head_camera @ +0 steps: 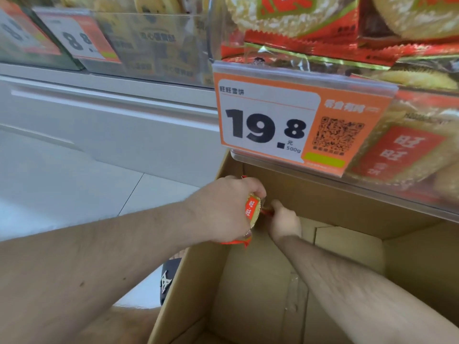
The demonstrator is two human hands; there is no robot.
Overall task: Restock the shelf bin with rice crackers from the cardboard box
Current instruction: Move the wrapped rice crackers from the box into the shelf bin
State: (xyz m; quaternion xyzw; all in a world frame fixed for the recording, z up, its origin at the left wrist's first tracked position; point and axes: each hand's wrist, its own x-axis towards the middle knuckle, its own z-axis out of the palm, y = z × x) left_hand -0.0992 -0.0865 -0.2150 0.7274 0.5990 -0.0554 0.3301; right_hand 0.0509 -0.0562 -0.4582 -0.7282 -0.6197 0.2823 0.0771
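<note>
My left hand (229,209) is curled round a red-and-gold rice cracker packet (251,210), held over the near-left corner of the open cardboard box (347,202); my right hand (284,220) reaches down inside the box just beside it, fingers bent round a red wrapper edge, though I cannot tell how much it grasps. Above the box, the clear shelf bin (422,199) is heaped with more cracker packets; its price tag (293,125) reads 19.8.

My cardboard box (347,209) is matt brown, its panels smooth. Above it, the cracker packets (310,28) gleam, glossy foil-like, behind the bin's (198,45) clear plastic.
</note>
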